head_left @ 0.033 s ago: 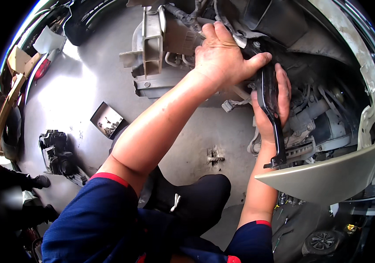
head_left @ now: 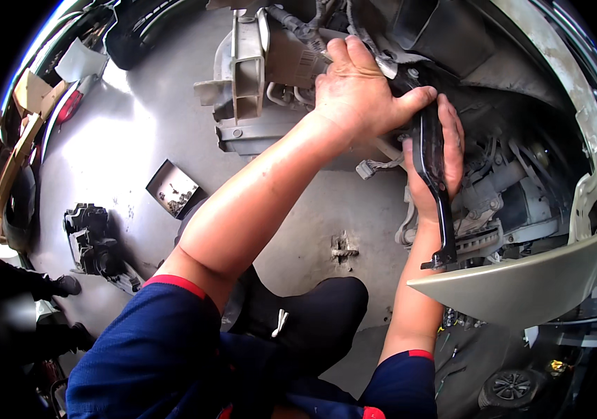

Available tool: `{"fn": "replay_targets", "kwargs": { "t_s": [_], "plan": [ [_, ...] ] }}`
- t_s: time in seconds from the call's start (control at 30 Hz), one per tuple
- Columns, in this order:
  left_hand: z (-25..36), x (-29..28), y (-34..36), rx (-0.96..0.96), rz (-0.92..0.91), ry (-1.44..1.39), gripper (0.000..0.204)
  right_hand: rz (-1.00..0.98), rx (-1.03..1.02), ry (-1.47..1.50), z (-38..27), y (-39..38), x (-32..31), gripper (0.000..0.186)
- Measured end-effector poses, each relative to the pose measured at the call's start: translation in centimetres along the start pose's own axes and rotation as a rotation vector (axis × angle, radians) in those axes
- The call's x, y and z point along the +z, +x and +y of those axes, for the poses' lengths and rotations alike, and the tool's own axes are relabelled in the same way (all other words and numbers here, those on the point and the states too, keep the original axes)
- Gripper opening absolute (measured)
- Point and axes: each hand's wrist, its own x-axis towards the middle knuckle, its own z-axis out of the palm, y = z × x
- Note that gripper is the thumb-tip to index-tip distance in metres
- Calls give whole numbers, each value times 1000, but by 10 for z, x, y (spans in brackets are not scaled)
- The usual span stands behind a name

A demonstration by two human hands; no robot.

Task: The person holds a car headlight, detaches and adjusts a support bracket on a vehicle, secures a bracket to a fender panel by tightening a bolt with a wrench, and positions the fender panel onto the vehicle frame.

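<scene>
A long black bracket [head_left: 425, 150] with a bent lower end stands roughly upright against the opened front of a car. My left hand [head_left: 357, 91] is closed at its upper end, thumb laid across the bracket and fingers bent over the nearby car parts. From below, my right hand [head_left: 450, 150] wraps the bracket's middle, thumb on one side and fingers on the other. Just left of the right hand hangs a grey wiring connector [head_left: 366, 169]. A beige fender panel [head_left: 521, 286] lies close to the bracket's foot. The bracket's top fixing is partly hidden by my left hand.
A metal crash beam end [head_left: 248, 70] juts out at upper left of my hands. On the floor lie a small box of fasteners [head_left: 173, 188] and a black headlight assembly [head_left: 96, 244]. A wheel [head_left: 511, 385] is at lower right; another person's shoe [head_left: 68, 285] shows at far left.
The whole scene sits very slightly further right in the picture. Both hands keep the same hold on the bracket.
</scene>
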Motion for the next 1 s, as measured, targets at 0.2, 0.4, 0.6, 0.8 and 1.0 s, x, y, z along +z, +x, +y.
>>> {"fn": "replay_targets", "kwargs": {
  "t_s": [0.2, 0.4, 0.6, 0.8, 1.0],
  "plan": [
    [-15, 6, 5, 68, 93, -82, 106, -127, -74, -71, -3, 28, 3, 61],
    [-46, 8, -4, 265, 207, -212, 89, -114, -52, -224, -6, 28, 7, 47],
    [-78, 4, -12, 456, 354, -393, 71, -131, -10, -223, 1, 25, 10, 41],
    [-98, 12, -5, 463, 356, -659, 69, -180, -6, -283, 8, 22, 9, 37],
    [-94, 7, 20, 487, 460, -637, 59, -218, 2, -331, 8, 22, 3, 40]
  ]
}}
